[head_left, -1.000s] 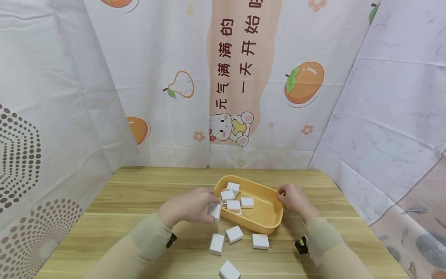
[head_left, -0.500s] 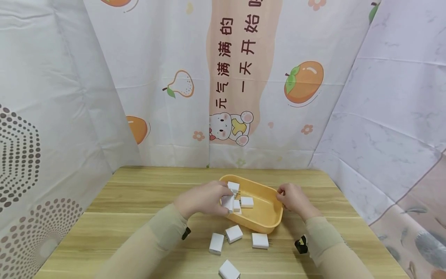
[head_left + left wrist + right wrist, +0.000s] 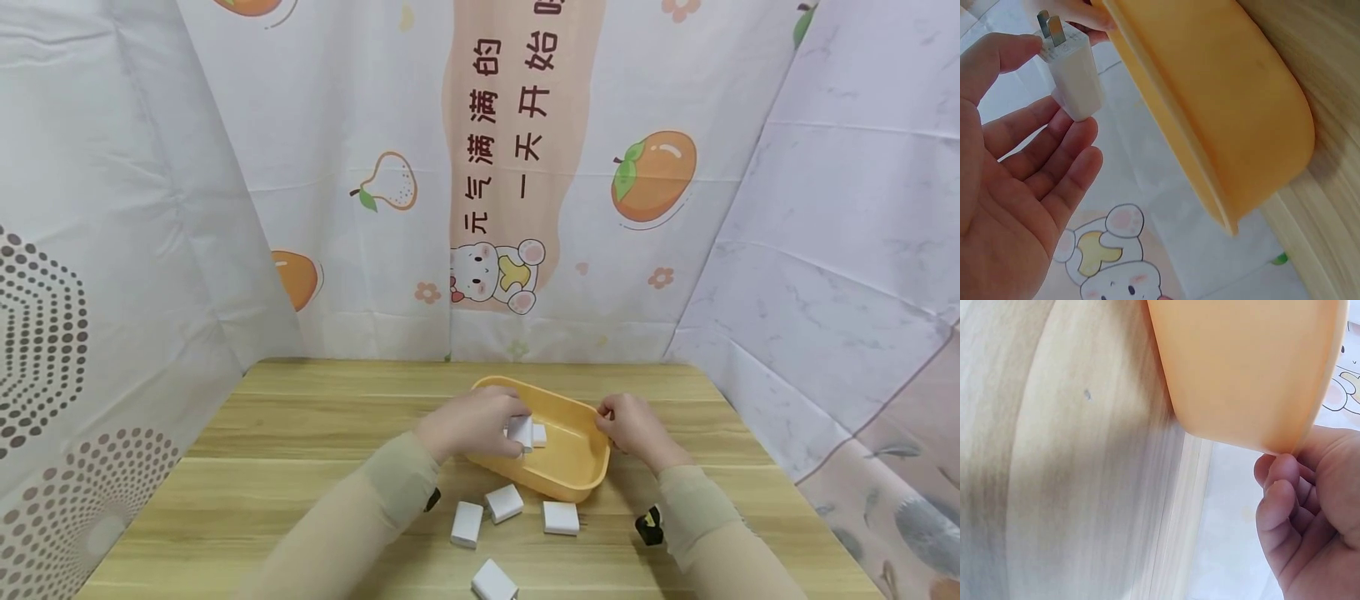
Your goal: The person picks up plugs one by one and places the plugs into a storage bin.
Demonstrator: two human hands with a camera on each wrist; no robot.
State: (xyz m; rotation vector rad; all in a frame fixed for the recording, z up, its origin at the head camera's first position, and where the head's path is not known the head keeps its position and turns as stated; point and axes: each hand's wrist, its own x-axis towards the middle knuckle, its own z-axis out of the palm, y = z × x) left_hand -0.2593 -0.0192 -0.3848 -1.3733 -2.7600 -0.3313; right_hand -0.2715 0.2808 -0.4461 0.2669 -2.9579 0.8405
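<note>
A white charger plug (image 3: 1075, 78) with two metal prongs is pinched between the thumb and fingers of my left hand (image 3: 474, 422). In the head view that hand is over the left half of an orange plastic basket (image 3: 566, 467), hiding most of the plugs inside. One white plug (image 3: 539, 436) in the basket shows just right of the held one. My right hand (image 3: 636, 429) grips the basket's rim at its right end; in the right wrist view the curled fingers (image 3: 1282, 500) pinch the rim's corner.
Several white plugs lie on the wooden table (image 3: 300, 483) in front of the basket: one upright-lying plug (image 3: 467, 525), an angled plug (image 3: 504, 503), a plug on the right (image 3: 561, 517) and a near plug (image 3: 494, 580). A printed curtain (image 3: 375, 250) hangs behind the table.
My left hand has moved right with the plug, from beside the basket's left rim to above its inside. The right hand has stayed on the rim.
</note>
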